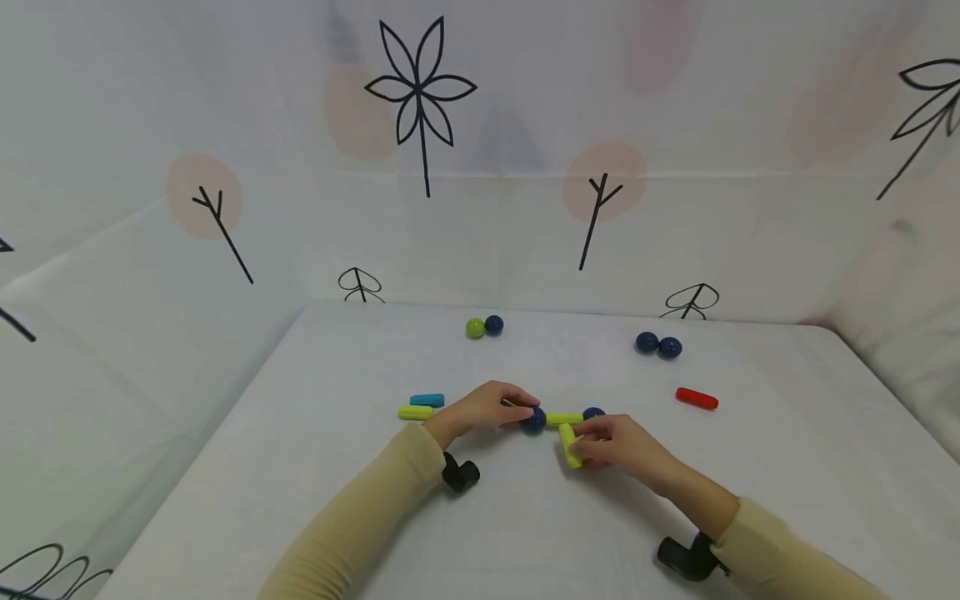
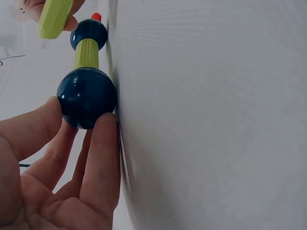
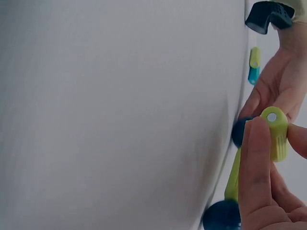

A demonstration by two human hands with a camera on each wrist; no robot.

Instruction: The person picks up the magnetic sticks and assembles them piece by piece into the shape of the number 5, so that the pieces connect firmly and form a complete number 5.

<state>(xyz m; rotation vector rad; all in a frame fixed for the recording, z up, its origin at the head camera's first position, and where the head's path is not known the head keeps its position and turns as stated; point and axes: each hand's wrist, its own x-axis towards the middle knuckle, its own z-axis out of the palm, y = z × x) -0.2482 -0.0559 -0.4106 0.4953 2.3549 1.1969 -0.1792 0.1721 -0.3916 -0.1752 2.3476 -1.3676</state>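
Thumb and fingers of my left hand (image 1: 489, 406) pinch a dark blue ball (image 2: 87, 98) at the left end of a joined piece. From that ball a yellow-green rod (image 1: 564, 418) runs right to a second dark blue ball (image 1: 593, 412). My right hand (image 1: 624, 448) pinches a loose yellow-green stick (image 1: 570, 446) just in front of the joined rod. In the right wrist view, a round silvery spot shows on the end of this stick (image 3: 277, 136). Whether the held stick touches the joined piece, I cannot tell.
Left of my left hand lie a blue stick (image 1: 427, 400) and a yellow-green stick (image 1: 415, 412). A green ball (image 1: 476, 327) and a navy ball (image 1: 493, 325) sit at the back. Two navy balls (image 1: 658, 345) and a red stick (image 1: 697, 398) lie on the right.
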